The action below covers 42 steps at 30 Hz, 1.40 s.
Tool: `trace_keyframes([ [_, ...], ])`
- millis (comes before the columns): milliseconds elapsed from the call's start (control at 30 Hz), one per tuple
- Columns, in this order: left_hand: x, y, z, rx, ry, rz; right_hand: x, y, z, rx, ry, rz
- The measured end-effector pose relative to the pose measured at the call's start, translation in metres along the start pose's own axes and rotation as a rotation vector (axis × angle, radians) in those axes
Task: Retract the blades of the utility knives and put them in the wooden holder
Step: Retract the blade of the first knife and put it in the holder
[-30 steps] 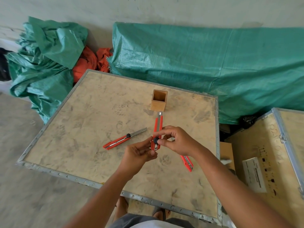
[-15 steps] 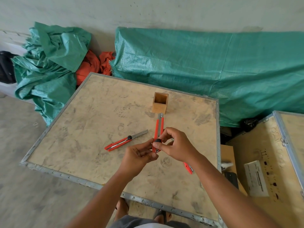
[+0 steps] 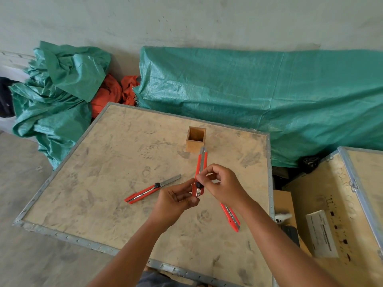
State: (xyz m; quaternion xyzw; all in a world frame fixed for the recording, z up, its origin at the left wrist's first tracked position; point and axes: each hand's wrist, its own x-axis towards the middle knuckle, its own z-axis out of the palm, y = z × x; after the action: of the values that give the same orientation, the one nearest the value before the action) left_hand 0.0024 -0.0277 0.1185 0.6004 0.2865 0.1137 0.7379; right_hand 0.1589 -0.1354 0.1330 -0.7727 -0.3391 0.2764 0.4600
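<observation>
I hold a red utility knife upright over the wooden board, its tip pointing at the wooden holder. My left hand grips its lower end. My right hand pinches the black slider on its body. Only a short metal tip shows at its top. A second red knife lies to the left with its long blade out. A third red knife lies partly hidden under my right forearm. The holder stands empty at the back of the board.
Green tarpaulins cover things behind and to the left of the board. An orange cloth sits between them. A second wooden crate with a white label stands at the right, and a cardboard box fills the gap.
Both hands have kept hold of the knife. The view has shifted slightly, and the knife's tip now sits closer to the holder.
</observation>
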Motion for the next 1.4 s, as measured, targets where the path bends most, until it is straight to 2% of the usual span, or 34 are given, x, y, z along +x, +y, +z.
trace_keyframes([
  [233,0.074,0.017,-0.001,0.148,0.011,0.01,0.064,0.003,-0.026,0.031,0.156,0.046],
  [400,0.154,0.033,-0.007,0.238,0.055,0.05,0.136,0.004,-0.047,-0.02,0.228,-0.02],
  [600,0.23,0.049,-0.018,0.527,0.176,0.116,0.212,0.018,-0.049,-0.089,0.328,-0.022],
  [700,0.258,0.042,-0.024,0.688,0.201,0.039,0.233,0.032,-0.04,-0.15,0.332,-0.001],
  [800,0.275,0.033,-0.025,0.781,0.164,-0.117,0.243,0.046,-0.028,-0.184,0.323,0.021],
  [900,0.284,0.02,-0.03,0.784,0.113,-0.191,0.246,0.057,-0.016,-0.231,0.306,0.045],
  [1133,0.285,0.008,-0.035,0.71,0.133,-0.157,0.241,0.067,0.001,-0.308,0.27,0.052],
  [1400,0.26,0.011,-0.037,0.694,0.139,-0.091,0.213,0.063,0.004,-0.278,0.278,0.03],
])
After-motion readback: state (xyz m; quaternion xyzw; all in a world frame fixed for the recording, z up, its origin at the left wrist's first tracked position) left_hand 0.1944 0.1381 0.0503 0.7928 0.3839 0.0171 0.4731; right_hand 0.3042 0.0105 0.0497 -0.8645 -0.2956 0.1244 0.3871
